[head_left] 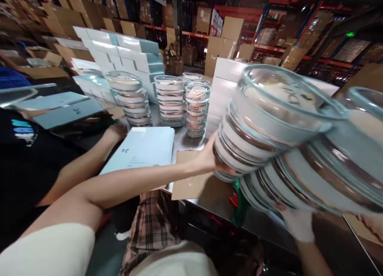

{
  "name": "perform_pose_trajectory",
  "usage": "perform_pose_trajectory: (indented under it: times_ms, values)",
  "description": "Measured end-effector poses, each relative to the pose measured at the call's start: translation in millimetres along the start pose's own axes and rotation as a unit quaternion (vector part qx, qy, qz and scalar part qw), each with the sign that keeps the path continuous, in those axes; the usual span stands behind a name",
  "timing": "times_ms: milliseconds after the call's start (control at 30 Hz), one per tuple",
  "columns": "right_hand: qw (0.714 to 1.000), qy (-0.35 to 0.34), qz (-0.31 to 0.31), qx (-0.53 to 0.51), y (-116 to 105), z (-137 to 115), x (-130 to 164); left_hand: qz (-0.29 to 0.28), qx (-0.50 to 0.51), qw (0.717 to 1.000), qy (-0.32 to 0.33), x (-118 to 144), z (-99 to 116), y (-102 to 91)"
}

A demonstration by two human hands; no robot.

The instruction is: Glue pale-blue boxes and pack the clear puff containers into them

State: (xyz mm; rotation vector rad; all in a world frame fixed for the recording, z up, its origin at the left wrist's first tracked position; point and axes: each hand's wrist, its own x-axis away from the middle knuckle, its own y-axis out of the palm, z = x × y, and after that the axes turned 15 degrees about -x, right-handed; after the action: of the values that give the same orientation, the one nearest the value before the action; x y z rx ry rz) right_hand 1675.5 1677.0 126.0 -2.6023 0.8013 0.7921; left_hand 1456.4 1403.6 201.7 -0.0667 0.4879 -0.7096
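Stacked clear round glass bowls, pale stuff inside, tilt at 3 o'clock, outstretched left hand clamped on; right hand under another clear glass stack, 4 o'clock, can't tell its grip.

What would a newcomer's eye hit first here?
Two tilted stacks of round glass bowls looming large at right, the left hand gripping the lower part of one and the right hand under the other. Next, the upright bowl stacks near the picture's centre, with a pile of white boxes behind them to the left.
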Motion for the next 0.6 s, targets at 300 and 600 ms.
perform_pose_trajectory:
  times_ms: [300,600]
  values:
    - [0.991,-0.048,-0.05,-0.119,208,80,-142,0.148,-0.069,0.985,0.048,-34,-70,-165.5]
    - [0.986,-0.048,-0.05,-0.151,336,132,-179,0.248,-0.09,0.964,0.043,-64,-133,-260.0]
